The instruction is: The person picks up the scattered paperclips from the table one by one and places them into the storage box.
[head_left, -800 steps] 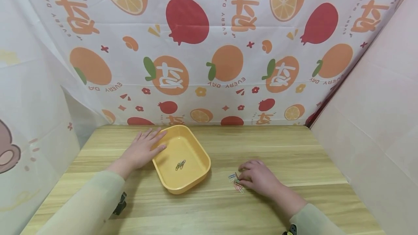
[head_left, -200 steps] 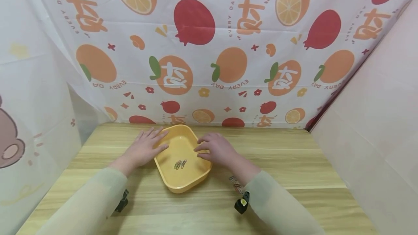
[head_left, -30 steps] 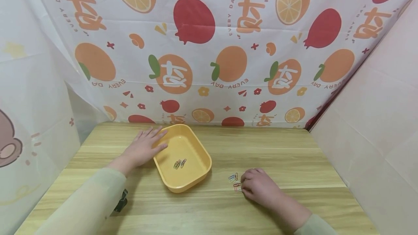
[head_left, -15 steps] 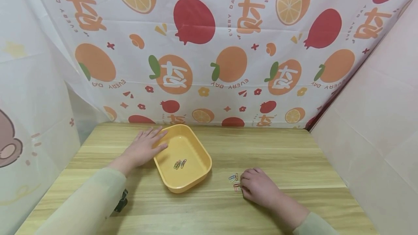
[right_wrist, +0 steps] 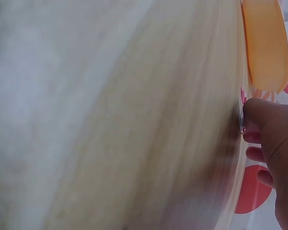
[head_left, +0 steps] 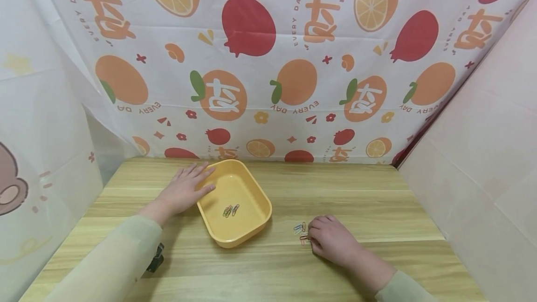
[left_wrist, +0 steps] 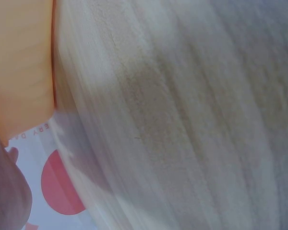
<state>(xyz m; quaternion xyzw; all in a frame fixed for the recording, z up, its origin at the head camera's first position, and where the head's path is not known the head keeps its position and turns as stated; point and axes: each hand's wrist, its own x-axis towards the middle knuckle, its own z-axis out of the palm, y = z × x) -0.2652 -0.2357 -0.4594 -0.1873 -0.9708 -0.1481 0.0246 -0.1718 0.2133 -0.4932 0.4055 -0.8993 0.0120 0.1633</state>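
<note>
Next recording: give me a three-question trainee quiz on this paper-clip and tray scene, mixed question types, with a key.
1. True or false: the yellow tray already holds paper clips.
2. Which hand rests flat against the tray's rim? A) left hand B) right hand
3. Fill in: the loose paper clips on the wooden table lie at the ____ hand's fingertips.

Key: 1 true; 2 A; 3 right.

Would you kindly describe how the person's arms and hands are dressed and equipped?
Both hands, left hand and right hand, are bare, without gloves. Each arm wears a long pale sage-green sleeve reaching the wrist. A small black device sits under the left forearm.
</note>
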